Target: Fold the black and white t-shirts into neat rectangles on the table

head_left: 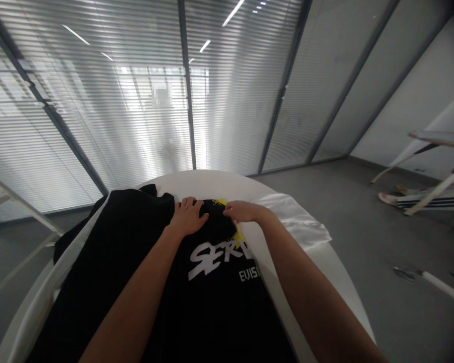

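L hand (188, 218) is palm-down on black top (219, 317), fingers spread wide. R hand (245, 210) is at top's R edge by yellow print (239, 236), fingers bent; can't tell if gripping. Top's on rnd table (208, 179), white lettering (212, 258) up. White cloth (297, 222) hangs over table's R edge, near R hand.

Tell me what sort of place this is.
Probably an office or workroom: tall dark-framed glass panels with pale slatted blinds, a smooth grey floor, and a white round-edged table bearing a black printed garment.
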`<state>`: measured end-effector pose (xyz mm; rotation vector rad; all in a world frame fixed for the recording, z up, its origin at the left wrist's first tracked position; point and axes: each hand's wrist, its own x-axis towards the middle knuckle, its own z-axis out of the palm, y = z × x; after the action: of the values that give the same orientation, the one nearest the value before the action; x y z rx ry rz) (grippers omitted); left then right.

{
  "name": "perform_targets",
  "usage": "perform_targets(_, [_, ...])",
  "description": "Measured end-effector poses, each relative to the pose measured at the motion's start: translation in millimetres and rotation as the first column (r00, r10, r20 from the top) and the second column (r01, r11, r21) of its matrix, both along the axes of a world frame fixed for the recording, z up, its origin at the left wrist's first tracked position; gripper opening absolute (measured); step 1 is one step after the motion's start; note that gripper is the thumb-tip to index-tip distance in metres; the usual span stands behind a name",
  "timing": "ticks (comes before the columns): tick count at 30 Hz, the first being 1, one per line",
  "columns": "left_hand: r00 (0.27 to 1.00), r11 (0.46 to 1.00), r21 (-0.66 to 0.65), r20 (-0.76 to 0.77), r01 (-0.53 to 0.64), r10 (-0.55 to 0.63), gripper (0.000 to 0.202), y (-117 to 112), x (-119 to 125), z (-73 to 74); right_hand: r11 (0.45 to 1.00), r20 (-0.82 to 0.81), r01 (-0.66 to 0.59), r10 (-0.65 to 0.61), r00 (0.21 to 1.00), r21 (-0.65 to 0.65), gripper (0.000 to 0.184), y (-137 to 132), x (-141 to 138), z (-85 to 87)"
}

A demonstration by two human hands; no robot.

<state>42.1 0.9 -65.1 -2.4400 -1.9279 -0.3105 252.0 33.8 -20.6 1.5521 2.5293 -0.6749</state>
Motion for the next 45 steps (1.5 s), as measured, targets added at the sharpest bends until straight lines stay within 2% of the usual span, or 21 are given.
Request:
perform_targets(3, [1.0,0.995,-0.096,-0.009,0.001,-0.002,0.071,2,-2,-7.9,0.971,-0.013,0.217,-0.217,0.976,0.101,0.043,7,-5,-15.5])
perform_targets(6, [1.0,0.979,-0.202,-0.025,0.007,-0.012,0.087,3,-4,-12.8,0.933,-0.082,0.335,-0.327,0.942,0.129,0.043,12,-9,-31.5])
perform_targets(9, [0.999,0.969,-0.246,-0.038,0.017,-0.027,0.101,3,-6,-13.2,0.901,-0.209,0.404,-0.368,0.906,0.161,0.032,17,-9,-43.3])
perform_targets(12, [0.999,0.964,-0.263,-0.025,0.034,-0.042,0.113,2,-5,-10.0,0.886,-0.277,0.441,-0.39,0.878,0.147,0.031,23,-7,-49.9])
perform_targets(17, [0.989,0.971,-0.188,0.016,0.147,-0.146,0.115,-1,5,-5.0,0.86,-0.319,0.486,-0.421,0.849,0.158,0.033,28,-8,-56.8])
perform_targets(20, [0.977,0.945,-0.249,0.039,0.214,-0.211,0.111,0,6,-7.2,0.856,-0.311,0.493,-0.431,0.847,0.156,0.028,27,-8,-58.7])
perform_targets(23, [0.976,0.916,-0.337,0.054,0.218,-0.213,0.111,2,3,-9.7,0.865,-0.282,0.478,-0.426,0.86,0.153,0.028,23,-6,-56.3])
perform_targets(26, [0.977,0.907,-0.361,0.066,0.215,-0.205,0.112,3,-1,-5.6,0.862,-0.234,0.471,-0.427,0.873,0.188,0.034,17,-7,-50.5])
perform_targets(28, [0.975,0.916,-0.334,0.097,0.221,-0.2,0.101,3,-3,0.7,0.835,-0.228,0.489,-0.44,0.869,0.253,0.039,12,-11,-47.2])
perform_targets(31, [0.979,0.973,-0.175,0.163,0.153,-0.125,0.073,4,-8,6.0,0.797,-0.24,0.472,-0.408,0.881,0.378,0.046,6,-19,-48.1])
perform_targets(34, [0.991,0.999,-0.036,0.131,-0.019,0.023,0.064,5,-14,-2.9,0.847,-0.172,0.298,-0.246,0.954,0.441,0.056,2,-24,-57.7])
perform_targets(37, [0.995,0.996,-0.039,0.056,-0.086,0.088,0.066,5,-20,-19.9,0.907,-0.064,0.152,-0.138,0.988,0.392,0.058,2,-24,-69.9])
perform_targets(41, [0.994,0.994,-0.054,0.048,-0.098,0.1,0.069,7,-26,-31.2,0.923,-0.007,0.16,-0.168,0.986,0.35,0.062,5,-21,-76.3])
perform_targets(45, [0.994,0.991,-0.101,0.06,-0.089,0.096,0.084,11,-34,-27.2,0.917,0.002,0.193,-0.207,0.978,0.348,0.07,7,-20,-74.6])
